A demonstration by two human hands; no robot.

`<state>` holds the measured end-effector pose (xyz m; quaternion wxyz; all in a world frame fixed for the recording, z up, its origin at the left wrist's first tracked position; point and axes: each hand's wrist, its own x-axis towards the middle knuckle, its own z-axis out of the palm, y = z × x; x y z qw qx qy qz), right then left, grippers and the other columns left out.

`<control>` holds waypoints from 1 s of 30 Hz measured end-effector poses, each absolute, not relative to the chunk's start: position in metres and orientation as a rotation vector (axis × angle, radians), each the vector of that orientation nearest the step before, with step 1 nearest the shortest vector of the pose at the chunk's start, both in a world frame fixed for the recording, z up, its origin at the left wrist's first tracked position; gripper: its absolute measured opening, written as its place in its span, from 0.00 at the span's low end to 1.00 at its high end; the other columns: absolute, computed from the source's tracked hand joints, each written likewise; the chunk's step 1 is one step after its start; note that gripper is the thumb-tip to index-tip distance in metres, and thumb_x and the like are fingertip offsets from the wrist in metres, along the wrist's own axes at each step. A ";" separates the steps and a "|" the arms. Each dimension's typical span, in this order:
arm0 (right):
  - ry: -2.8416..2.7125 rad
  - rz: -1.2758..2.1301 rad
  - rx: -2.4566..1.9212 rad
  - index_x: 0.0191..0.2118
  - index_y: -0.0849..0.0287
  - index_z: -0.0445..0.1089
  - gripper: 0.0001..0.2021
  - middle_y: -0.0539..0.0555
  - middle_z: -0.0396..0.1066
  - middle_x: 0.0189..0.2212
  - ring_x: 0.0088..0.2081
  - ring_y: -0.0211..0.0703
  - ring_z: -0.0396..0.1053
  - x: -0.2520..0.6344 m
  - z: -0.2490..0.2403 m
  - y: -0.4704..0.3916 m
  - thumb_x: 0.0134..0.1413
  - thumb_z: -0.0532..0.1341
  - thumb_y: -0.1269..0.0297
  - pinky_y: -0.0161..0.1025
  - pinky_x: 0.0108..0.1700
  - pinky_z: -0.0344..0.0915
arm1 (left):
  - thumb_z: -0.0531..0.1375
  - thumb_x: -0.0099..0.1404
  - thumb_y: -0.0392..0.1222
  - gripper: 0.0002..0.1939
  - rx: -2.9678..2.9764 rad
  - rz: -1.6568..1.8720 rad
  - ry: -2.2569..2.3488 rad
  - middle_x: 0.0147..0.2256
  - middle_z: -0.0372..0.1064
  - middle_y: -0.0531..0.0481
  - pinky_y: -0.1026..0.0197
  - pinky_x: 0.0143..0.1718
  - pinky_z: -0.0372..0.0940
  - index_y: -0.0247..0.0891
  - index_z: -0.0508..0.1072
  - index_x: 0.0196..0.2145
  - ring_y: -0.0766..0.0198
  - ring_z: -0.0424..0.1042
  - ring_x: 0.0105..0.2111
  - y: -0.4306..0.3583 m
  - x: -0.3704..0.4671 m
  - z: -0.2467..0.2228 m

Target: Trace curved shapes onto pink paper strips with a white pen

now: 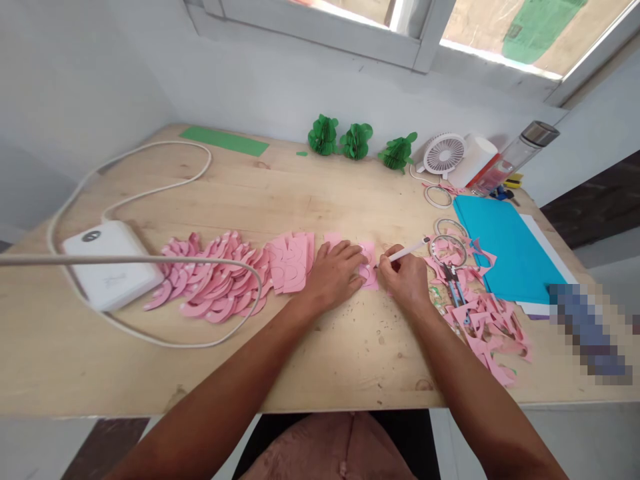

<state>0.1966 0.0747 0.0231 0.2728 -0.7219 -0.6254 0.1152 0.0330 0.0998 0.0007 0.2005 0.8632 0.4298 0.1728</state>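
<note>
My left hand (336,272) lies flat with its fingers stretched over a piece of pink paper (369,277), pressing it on the table. Curved outlines show on that paper. In my right hand (406,273) is a white pen (411,249), its tip down at the paper's right edge. Just left of my left hand are pink paper pieces (290,263) with drawn curves. Beyond them is a heap of cut, curved pink paper shapes (223,277). Pink offcuts (493,327) lie to the right of my right hand, with scissors (454,287) among them.
A white box-shaped device (111,263) and its looping cable (190,345) occupy the left. Blue sheets (507,250), tape rolls (438,196), a small fan (444,155) and a glass bottle (515,157) are on the right. Green paper ornaments (356,141) stand along the wall near a green strip (224,141).
</note>
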 end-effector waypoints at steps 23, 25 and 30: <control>-1.709 0.241 -1.972 0.26 0.57 0.70 0.10 0.49 0.68 0.16 0.20 0.38 0.66 0.197 0.023 0.074 0.52 0.55 0.61 0.33 0.27 0.55 | 0.57 0.62 0.38 0.13 2.405 0.491 1.199 0.56 0.66 0.50 0.40 0.60 0.47 0.44 0.70 0.45 0.52 0.57 0.60 0.100 0.033 0.001; -1.708 0.241 -1.975 0.26 0.57 0.70 0.10 0.49 0.68 0.16 0.20 0.38 0.66 0.197 0.023 0.074 0.52 0.55 0.62 0.33 0.27 0.55 | 0.57 0.62 0.38 0.13 2.404 0.490 1.198 0.56 0.66 0.50 0.41 0.60 0.47 0.45 0.70 0.45 0.52 0.57 0.60 0.100 0.033 0.001; -1.710 0.249 -1.980 0.26 0.57 0.70 0.09 0.49 0.68 0.16 0.20 0.38 0.65 0.197 0.024 0.074 0.51 0.55 0.62 0.33 0.26 0.55 | 0.57 0.62 0.39 0.13 2.405 0.491 1.205 0.56 0.66 0.50 0.41 0.60 0.47 0.46 0.70 0.45 0.52 0.56 0.60 0.100 0.033 0.000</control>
